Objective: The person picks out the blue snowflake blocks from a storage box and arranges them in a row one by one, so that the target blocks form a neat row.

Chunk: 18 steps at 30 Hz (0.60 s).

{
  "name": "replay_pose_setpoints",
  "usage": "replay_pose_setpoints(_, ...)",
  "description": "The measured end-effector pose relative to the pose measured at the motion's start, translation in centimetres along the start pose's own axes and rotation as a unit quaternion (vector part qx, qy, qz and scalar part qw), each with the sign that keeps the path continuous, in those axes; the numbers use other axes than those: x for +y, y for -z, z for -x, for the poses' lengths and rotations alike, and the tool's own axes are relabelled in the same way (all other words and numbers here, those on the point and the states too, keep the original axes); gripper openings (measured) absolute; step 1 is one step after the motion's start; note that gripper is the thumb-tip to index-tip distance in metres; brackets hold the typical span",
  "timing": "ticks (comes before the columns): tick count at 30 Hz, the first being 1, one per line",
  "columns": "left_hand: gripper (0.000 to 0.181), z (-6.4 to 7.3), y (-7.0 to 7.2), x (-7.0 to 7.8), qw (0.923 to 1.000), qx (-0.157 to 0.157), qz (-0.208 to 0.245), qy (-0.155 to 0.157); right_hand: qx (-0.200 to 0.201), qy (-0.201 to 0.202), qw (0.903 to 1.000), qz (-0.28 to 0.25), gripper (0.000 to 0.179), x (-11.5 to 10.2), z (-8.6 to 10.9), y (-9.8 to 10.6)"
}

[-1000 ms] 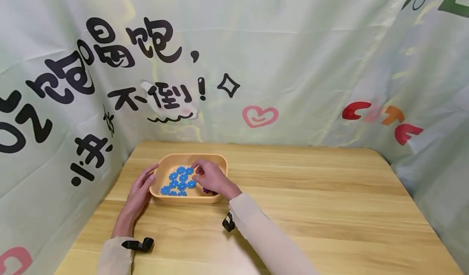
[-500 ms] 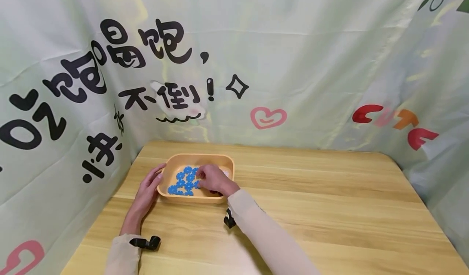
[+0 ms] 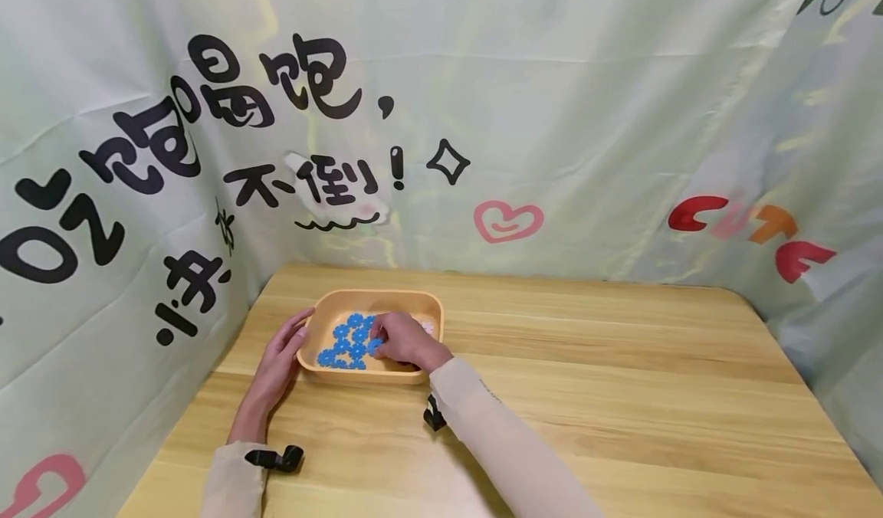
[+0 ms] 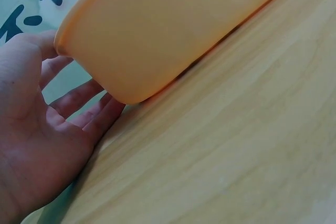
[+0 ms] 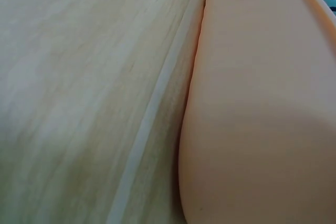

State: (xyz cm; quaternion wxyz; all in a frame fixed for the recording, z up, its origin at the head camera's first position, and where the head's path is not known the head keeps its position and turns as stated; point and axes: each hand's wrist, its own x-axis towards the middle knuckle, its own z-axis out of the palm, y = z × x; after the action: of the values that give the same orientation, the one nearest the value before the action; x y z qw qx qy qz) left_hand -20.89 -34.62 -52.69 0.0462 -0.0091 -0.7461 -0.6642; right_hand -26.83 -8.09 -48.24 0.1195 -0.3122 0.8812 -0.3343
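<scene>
An orange rectangular tray [image 3: 372,378] stands on the table, with several blue flower-shaped discs [image 3: 341,345] over its left half. My left hand [image 3: 278,355] holds the tray's left end; in the left wrist view its thumb reaches the rim and the other fingers lie along the outer end wall. Reaching over the tray's near right side, my right hand [image 3: 407,338] has curled fingers, its fingertips at a blue disc on the right edge of the group. The hand partly hides that disc. In the right wrist view only the tray's outer wall [image 5: 257,98] shows, no fingers.
A pale pink piece [image 3: 428,326] lies at the tray's right end, partly behind my right hand. Wood-grained table [image 3: 586,395] extends to the right of the tray. A printed cloth [image 3: 586,119] hangs behind the table and along its sides.
The head view has turned slightly left, so everything sits further right. My right hand has moved a little left within the tray, fingertips lowered to a blue disc. My left hand stays on the tray.
</scene>
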Motion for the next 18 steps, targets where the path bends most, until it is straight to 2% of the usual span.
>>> replay_pose_setpoints(7, 0.051, 0.1, -0.1, -0.1, 1.0, 0.002, -0.001, -0.003, 0.01, -0.001, 0.9996, -0.025, 0.004, -0.2, 0.3, 0.2)
replay_pose_setpoints(10, 0.051, 0.1, -0.1, 0.0, 0.9999, 0.011, -0.012, -0.001, 0.011, 0.003, 0.9985, -0.054, 0.004, -0.3, 0.4, 0.3)
replay_pose_setpoints(18, 0.053, 0.3, 0.0, 0.0, 0.9997, 0.012, -0.02, 0.005, 0.035, 0.014, 0.9932, -0.11, 0.01, -0.6, 0.9, 1.2)
